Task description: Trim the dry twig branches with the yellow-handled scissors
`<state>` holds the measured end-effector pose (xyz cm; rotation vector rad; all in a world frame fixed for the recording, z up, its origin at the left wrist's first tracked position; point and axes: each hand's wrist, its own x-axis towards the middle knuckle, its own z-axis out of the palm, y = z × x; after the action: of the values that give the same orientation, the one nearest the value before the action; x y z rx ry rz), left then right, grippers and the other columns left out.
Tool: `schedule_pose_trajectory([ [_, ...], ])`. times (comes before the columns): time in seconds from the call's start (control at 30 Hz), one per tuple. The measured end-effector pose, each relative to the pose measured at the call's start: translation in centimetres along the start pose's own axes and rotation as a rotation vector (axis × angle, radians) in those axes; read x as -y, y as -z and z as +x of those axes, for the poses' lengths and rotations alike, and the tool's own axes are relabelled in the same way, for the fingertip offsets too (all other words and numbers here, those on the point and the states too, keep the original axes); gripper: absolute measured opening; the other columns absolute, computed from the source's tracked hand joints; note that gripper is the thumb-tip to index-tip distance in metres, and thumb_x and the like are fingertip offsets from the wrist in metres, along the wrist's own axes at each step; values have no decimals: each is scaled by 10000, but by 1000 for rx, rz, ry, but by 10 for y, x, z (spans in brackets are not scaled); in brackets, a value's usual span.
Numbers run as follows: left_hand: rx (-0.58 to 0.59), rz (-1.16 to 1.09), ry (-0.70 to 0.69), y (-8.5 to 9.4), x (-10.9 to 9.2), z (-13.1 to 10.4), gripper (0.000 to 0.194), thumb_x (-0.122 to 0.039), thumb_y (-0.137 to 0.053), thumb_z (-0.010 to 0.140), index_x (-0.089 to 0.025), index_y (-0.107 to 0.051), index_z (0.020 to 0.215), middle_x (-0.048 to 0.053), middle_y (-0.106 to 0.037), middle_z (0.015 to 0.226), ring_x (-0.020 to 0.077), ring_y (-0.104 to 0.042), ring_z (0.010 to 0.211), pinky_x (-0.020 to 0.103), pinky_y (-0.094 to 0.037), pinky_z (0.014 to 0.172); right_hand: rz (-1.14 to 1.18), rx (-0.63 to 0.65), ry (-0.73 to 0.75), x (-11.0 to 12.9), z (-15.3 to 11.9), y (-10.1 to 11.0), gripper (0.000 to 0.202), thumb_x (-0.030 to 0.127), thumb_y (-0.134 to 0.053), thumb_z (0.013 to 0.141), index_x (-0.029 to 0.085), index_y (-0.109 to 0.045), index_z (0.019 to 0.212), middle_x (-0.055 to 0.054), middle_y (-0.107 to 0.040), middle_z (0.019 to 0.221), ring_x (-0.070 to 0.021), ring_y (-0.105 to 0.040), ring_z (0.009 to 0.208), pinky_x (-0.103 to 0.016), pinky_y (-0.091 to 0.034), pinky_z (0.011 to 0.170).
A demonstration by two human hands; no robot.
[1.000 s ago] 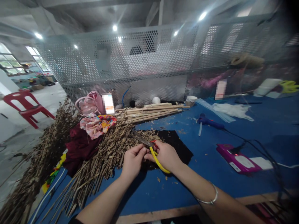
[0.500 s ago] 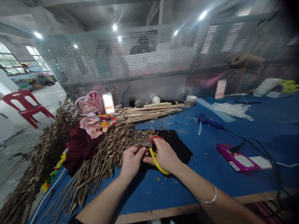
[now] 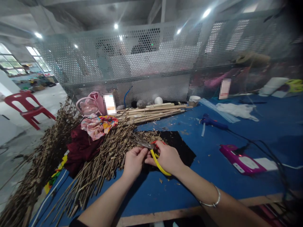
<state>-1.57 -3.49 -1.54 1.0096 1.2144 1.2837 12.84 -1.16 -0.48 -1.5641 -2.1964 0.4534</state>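
Observation:
My right hand (image 3: 168, 158) is closed around the scissors (image 3: 143, 142), which have one red and one yellow handle. Their metal blades point up and left, above my left fingers. My left hand (image 3: 133, 160) is pinched, thumb against forefinger, close beside my right fingertips; whatever it holds is hidden. Under and behind both hands lies a black cloth (image 3: 180, 146) strewn with dry plant bits (image 3: 150, 136). To the left, a heap of dried brown stalks (image 3: 107, 157) spreads across the blue table (image 3: 189, 192).
Bundled wooden sticks (image 3: 153, 114) lie behind the stalks. A dark red cloth (image 3: 81, 148) and a pink basket (image 3: 97, 102) sit left. Rightward are a blue glue gun (image 3: 214, 122), a magenta power strip (image 3: 241, 160) with cables, and white gloves (image 3: 240, 110). A perforated metal screen (image 3: 132, 67) stands behind.
The scissor blades have come closer together, and the red handle has moved in toward my right hand. My left hand stays nearly in place.

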Motion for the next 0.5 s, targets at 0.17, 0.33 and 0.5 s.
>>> schedule_pose_trajectory([
  [0.17,-37,-54,-8,1,1,2,258,-378,-619,678,-128,-647,737,39,-652,665,123,-575,606,223,-449,597,14,-36,29,-3,2,-2,536,561,-661,566,195,-484,915,-42,-588,833,-214,-576,811,-258,-354,628],
  [0.33,-1,-10,-40,1,3,2,240,-355,-597,708,-125,-654,741,39,-647,686,113,-563,614,213,-436,607,32,-7,83,-6,3,-5,549,577,-651,569,179,-477,905,-51,-571,838,-215,-554,823,-279,-363,664],
  [0.5,21,61,-68,2,4,1,263,-362,-586,713,-113,-666,741,54,-647,686,129,-559,614,223,-430,595,27,-28,117,-5,2,-5,510,552,-643,598,179,-479,904,-56,-555,848,-209,-542,825,-288,-362,692],
])
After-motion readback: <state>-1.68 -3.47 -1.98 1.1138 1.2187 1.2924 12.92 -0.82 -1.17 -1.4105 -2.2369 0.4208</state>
